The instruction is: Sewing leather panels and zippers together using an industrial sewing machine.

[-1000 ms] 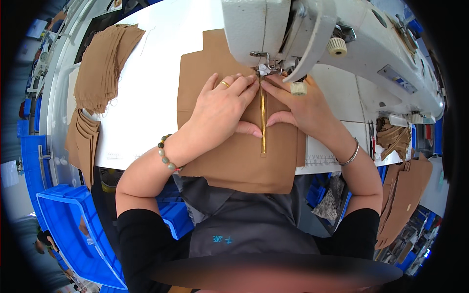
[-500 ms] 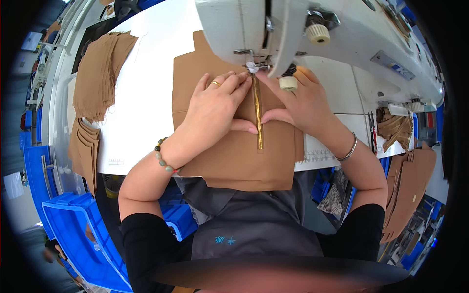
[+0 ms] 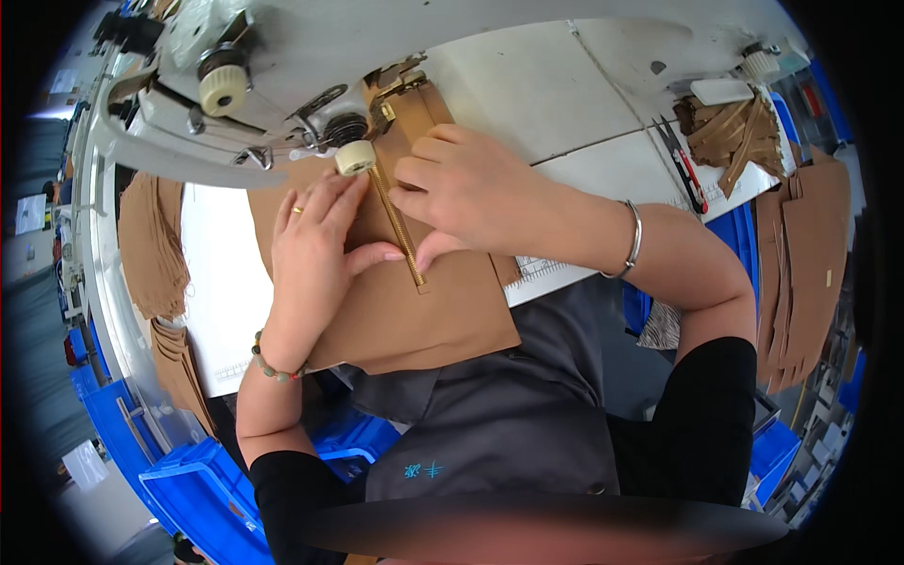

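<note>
A brown fabric panel [image 3: 428, 330] lies under the sewing machine [image 3: 527, 14], its near edge hanging toward my lap. A brass-coloured zipper [image 3: 405, 245] runs slantwise down the panel from near the machine's head. My left hand [image 3: 315, 235] rests flat on the cloth left of the zipper, fingers stretched forward and thumb out toward the teeth. On the other side, my right hand [image 3: 461, 193] leans on the cloth with bent fingers, its thumb apart and close to the zipper. Neither hand grips anything. The needle area is hidden behind the machine's parts.
Brown cut pieces are stacked at the left [image 3: 151, 245], with folded ones [image 3: 179, 363] below. Red-handled snips [image 3: 686, 169] and brown scraps [image 3: 739, 137] lie on the right of the table. More brown panels [image 3: 805, 264] hang farther right. A blue bin [image 3: 202, 490] stands lower left.
The view has turned, so the machine and cloth appear farther left and tilted. My right hand's fingers are more bent and have come back from the machine's head. Both thumbs stay beside the zipper.
</note>
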Motion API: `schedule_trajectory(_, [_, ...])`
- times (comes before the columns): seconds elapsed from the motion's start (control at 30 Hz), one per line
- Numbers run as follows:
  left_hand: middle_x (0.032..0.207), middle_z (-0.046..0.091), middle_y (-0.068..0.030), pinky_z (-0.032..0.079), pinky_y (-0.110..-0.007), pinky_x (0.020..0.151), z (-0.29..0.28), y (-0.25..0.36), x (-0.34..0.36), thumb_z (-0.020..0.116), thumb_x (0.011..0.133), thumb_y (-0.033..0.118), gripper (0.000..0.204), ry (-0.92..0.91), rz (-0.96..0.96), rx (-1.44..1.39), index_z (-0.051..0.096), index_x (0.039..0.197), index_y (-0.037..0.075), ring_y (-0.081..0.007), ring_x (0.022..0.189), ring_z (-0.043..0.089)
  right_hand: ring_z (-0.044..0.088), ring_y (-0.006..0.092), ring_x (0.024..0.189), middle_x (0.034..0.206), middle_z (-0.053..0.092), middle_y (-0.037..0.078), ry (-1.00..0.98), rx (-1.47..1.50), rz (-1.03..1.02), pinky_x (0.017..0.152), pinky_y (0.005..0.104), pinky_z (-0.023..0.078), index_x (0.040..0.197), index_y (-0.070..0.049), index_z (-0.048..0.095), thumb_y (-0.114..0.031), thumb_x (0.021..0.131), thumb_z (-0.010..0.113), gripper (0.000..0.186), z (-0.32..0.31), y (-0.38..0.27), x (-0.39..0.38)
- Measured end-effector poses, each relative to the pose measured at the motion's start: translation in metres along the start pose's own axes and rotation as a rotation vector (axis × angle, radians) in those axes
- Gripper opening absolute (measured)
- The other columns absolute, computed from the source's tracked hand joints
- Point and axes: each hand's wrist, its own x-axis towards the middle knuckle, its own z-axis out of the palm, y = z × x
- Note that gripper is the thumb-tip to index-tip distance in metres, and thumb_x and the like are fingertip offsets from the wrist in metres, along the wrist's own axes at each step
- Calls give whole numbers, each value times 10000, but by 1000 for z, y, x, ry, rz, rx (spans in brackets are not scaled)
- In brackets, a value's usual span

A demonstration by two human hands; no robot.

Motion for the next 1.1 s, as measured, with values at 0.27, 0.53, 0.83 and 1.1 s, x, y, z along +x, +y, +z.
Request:
schedule_trajectory(0.27, [1421,635,-93,446,-508,1124,1,25,-35,793,716,539,818,56,-8,-92,663,1342,29,-303,1338,584,591,314,1225,1302,637,155,-250,30,57,1117,499,428,1229,-5,696,-596,624,801,853,-26,-26,-4])
schedule_trajectory(0.53, [1443,600,-89,395,-513,1168,-3,20,-31,757,724,582,866,8,39,-128,632,1364,13,-305,1361,549,583,328,1268,1368,618,184,-249,-64,3,1139,525,414,1269,-8,690,-632,628,781,899,-25,-25,-2])
schedule_trajectory(0.83, [1399,613,-92,390,-539,1166,5,-1,-10,766,728,575,860,39,57,-153,638,1360,6,-293,1331,555,629,286,1139,1196,672,136,-71,-115,-31,1082,491,430,1235,-13,708,-656,587,800,918,-14,-5,9])
schedule_trajectory(1.1, [1314,629,-108,437,-486,1110,8,-17,9,793,699,535,838,116,55,-188,668,1329,-3,-318,1248,578,626,291,1004,961,664,118,2,-81,23,1023,433,454,1196,-38,726,-664,592,798,872,-8,10,22])
